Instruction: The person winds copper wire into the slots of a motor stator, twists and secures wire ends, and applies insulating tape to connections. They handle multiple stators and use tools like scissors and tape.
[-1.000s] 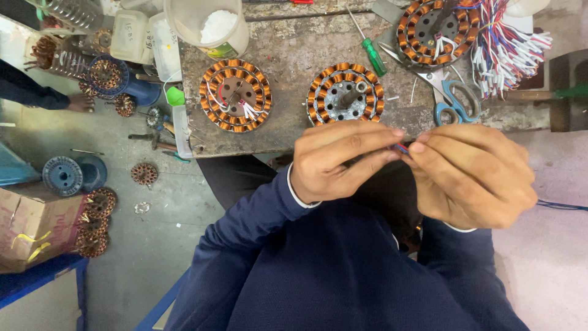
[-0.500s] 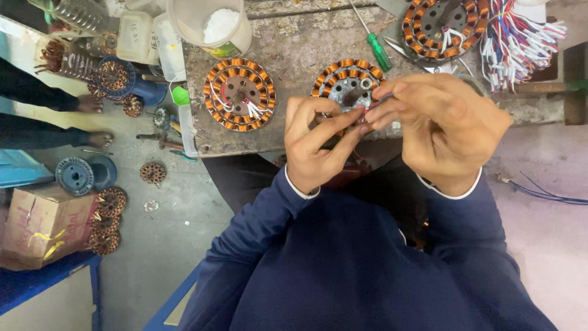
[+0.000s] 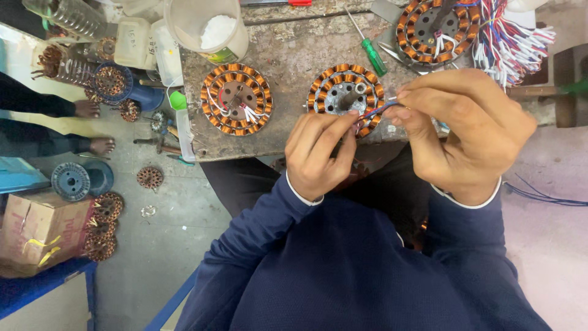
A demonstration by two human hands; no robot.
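left hand (image 3: 318, 153) pinching wire leads (image 3: 373, 112) | right hand (image 3: 465, 129) pinching same leads | above stator (image 3: 344, 93)

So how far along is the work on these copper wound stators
Done-looking: the left stator lies wound, its leads bunched at the centre. In hand: both hands, left hand and right hand, pinch thin wires over the middle stator. Left: a third stator beside loose wires.

Brown cardboard box (image 3: 38, 236), perhaps open, floor, lower left
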